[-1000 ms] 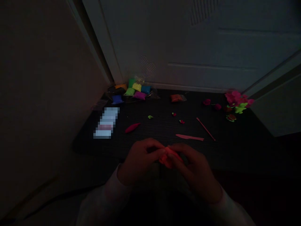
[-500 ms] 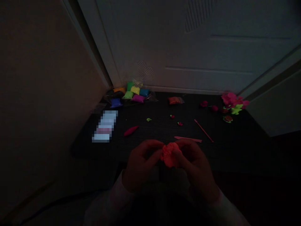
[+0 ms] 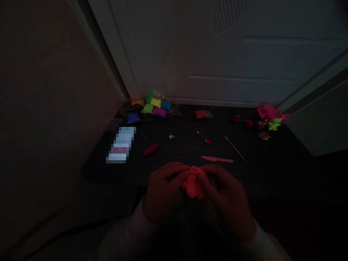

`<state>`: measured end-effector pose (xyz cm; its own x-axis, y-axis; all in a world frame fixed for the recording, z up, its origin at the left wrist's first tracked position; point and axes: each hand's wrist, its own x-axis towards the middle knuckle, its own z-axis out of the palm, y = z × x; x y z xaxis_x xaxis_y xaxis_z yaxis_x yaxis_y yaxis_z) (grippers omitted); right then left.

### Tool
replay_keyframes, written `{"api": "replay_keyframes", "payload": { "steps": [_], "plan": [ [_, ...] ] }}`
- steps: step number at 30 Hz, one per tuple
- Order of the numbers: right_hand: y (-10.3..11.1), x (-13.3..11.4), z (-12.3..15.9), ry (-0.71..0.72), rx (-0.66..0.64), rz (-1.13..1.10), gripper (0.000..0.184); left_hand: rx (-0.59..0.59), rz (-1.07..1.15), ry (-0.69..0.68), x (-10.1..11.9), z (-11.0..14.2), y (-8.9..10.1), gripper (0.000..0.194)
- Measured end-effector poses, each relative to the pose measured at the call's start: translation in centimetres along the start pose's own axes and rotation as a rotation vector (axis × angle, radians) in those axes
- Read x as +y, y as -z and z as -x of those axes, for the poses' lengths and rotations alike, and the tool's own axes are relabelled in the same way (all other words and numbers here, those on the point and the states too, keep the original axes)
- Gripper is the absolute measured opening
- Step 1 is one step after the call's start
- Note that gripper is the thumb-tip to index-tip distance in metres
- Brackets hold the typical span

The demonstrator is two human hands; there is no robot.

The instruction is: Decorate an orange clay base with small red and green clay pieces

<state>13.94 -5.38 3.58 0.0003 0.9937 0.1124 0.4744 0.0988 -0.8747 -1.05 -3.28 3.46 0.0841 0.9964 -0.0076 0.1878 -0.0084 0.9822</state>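
Observation:
A piece of bright red-orange modelling clay (image 3: 194,186), thin and ragged at its edges, is held between both hands at the front of the dark table (image 3: 176,165). My left hand (image 3: 164,190) pinches its left side with thumb and fingers. On the opposite side, my right hand (image 3: 228,195) grips it, the thumb pressed on its face. Just beyond the hands lies a pink plastic clay knife (image 3: 217,159). A thin pink stick tool (image 3: 236,149) rests to the right of it. Left of the hands is a dark pink, tapered clay piece (image 3: 151,150).
Several coloured clay packets (image 3: 156,105) are heaped at the back left, and an orange packet (image 3: 201,114) sits at the back middle. Pink clay flowers (image 3: 269,113) stand back right. A blurred-out bright rectangle (image 3: 121,145) lies at left. Small green (image 3: 171,137) and red-green bits (image 3: 208,141) lie mid-table.
The clay between my hands has been turned and now hangs lower, its ragged edge towards me. My right hand has shifted slightly along it. Things on the table have stayed put.

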Motion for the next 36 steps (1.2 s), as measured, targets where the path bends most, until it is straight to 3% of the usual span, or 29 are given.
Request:
{"api": "replay_keyframes", "payload": {
  "steps": [7,13,22,25,28,31,36],
  "plan": [
    [-0.3,0.5,0.0,-0.016,0.023,-0.02,0.015,-0.012,-0.072,-0.041,-0.1,0.7,-0.7,0.017],
    [-0.7,0.9,0.4,0.062,0.029,-0.016,0.014,0.012,-0.151,-0.019,0.0,1.0,-1.0,0.017],
    [-1.1,0.7,0.8,0.093,-0.026,-0.077,0.015,0.026,-0.074,0.067,-0.1,1.1,-1.1,0.01],
    [-0.6,0.4,0.7,0.045,-0.052,-0.068,0.015,0.065,-0.116,-0.023,0.0,1.1,-0.9,0.008],
    [0.4,0.0,0.2,0.028,-0.109,0.01,0.015,0.007,-0.133,-0.158,0.1,1.0,-0.5,0.012],
    [1.2,-0.4,-0.3,0.108,-0.17,0.091,0.014,-0.087,-0.156,-0.285,0.0,0.7,-0.1,0.016],
    [1.2,-0.7,-0.4,0.226,-0.214,0.116,0.01,-0.116,-0.195,-0.388,-0.2,0.8,0.3,0.017]
  ]
}}
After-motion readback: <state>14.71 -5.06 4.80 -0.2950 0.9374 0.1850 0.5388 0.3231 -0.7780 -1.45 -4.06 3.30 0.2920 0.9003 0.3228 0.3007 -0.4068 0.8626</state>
